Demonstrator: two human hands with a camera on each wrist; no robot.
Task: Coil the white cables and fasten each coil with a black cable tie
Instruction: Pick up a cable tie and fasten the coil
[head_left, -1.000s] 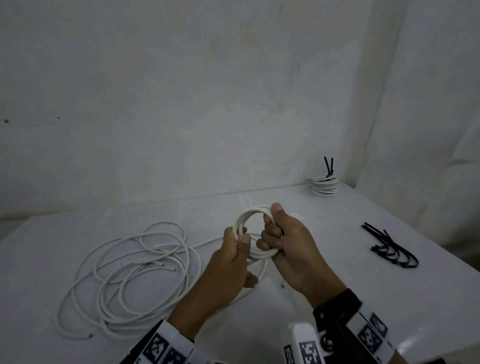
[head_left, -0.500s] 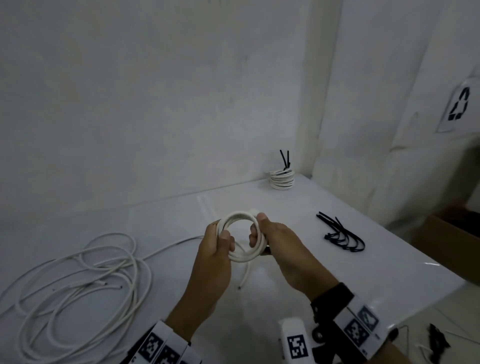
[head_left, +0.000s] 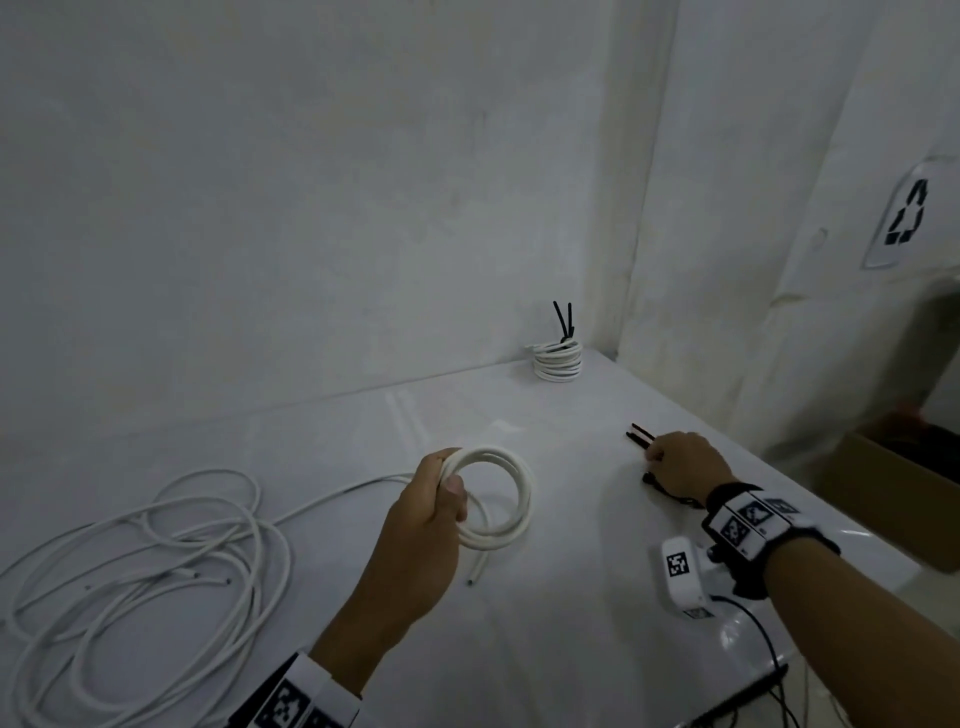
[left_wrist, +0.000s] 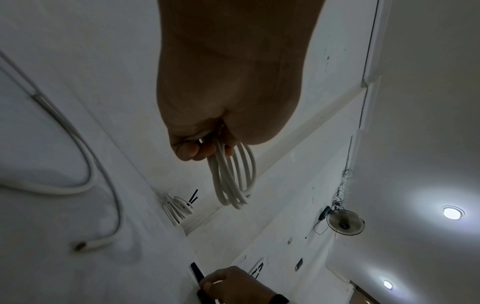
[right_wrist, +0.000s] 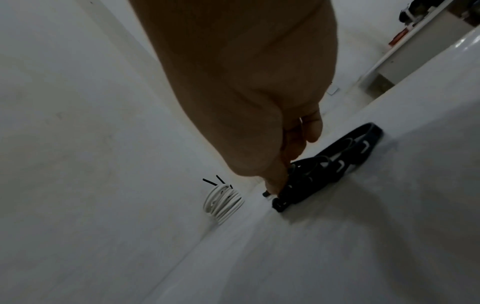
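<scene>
Two hands are busy on the white counter (head_left: 571, 597). The left hand (head_left: 431, 512) has its fingers curled tight round a small coil (head_left: 511, 499) of white cable and holds it up off the counter. The right hand (head_left: 680, 465) is down on the pile of black cable ties (right_wrist: 335, 164), well apart from the coil, with its fingertips (right_wrist: 275, 183) closing on one tie. I cannot tell if the tie is fully held.

The coil could spring open if the left hand lets go a bit, because nothing ties it yet. Its loose end (head_left: 478, 569) hangs down and could slip out. The ties lie in a tangle, so pulling one may drag others along.

One finished coil (head_left: 558, 358) with black tie ends sticking up sits far back in the corner. A big loose heap of cable (head_left: 150, 561) lies to the left. A brown box (head_left: 893, 499) sits past the counter edge on the right. Nothing lies between the two hands.
</scene>
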